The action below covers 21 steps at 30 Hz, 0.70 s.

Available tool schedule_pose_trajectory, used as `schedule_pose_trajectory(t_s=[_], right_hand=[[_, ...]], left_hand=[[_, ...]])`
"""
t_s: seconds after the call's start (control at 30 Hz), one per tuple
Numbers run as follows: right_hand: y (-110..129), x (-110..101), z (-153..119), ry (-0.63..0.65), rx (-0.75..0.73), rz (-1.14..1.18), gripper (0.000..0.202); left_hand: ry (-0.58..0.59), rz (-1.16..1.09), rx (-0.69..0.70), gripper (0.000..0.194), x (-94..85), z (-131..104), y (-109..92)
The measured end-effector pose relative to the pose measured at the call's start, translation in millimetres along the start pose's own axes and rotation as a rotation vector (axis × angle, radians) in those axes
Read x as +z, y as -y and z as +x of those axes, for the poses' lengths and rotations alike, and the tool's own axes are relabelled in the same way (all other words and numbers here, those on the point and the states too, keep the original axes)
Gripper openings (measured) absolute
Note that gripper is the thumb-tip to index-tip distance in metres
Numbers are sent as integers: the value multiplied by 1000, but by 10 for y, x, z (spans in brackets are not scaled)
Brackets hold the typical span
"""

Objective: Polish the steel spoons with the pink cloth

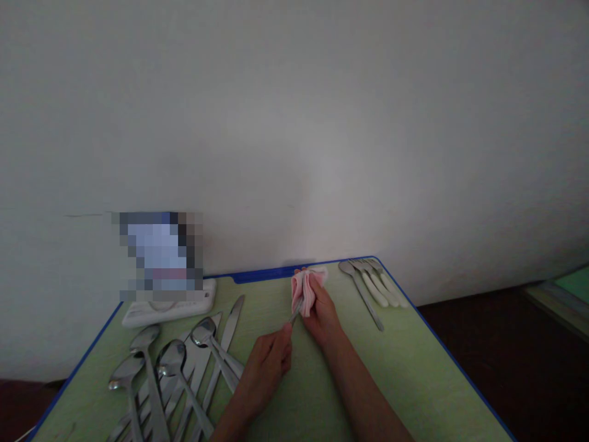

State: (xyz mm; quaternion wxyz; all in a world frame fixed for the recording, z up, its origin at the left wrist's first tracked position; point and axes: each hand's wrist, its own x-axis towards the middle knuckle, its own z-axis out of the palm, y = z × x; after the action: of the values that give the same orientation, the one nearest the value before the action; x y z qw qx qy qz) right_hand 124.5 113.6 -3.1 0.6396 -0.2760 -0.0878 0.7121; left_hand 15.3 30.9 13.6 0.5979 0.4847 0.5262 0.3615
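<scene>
My left hand point(270, 356) is closed around the thin metal handle of a piece of cutlery point(296, 312). Its far end is wrapped in a folded pink and white cloth point(307, 293), so I cannot tell if it is a spoon or another kind. The cloth is gripped in my right hand point(323, 314), fingers closed about it. Left of my hands lie several large metal spoons point(172, 356) and table knives point(231, 325), overlapping in a loose pile. Off to the right, a single metal spoon point(361, 293) rests beside forks with white handles point(380, 288).
The green tabletop point(313, 393) has a blue rim and stands against a grey wall point(294, 135). A white object point(171, 307), with a blurred-out screen-like shape above it, occupies the back left corner. Dark floor point(488, 337) shows beyond the right edge.
</scene>
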Motion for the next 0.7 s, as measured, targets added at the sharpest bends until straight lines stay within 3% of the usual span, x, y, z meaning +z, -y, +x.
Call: schedule_pose_trajectory(t_s=[0.3, 0.53, 0.7], right_hand=[[-23, 6, -3, 17, 31, -14, 12], [-31, 17, -30, 9, 12, -75, 22], [-37, 11, -42, 28, 16, -117, 24]], left_hand=[[-45, -62, 35, 35, -3, 43, 43], [-72, -8, 83, 35, -35, 67, 99], [-104, -58, 45, 34, -38, 86, 136]])
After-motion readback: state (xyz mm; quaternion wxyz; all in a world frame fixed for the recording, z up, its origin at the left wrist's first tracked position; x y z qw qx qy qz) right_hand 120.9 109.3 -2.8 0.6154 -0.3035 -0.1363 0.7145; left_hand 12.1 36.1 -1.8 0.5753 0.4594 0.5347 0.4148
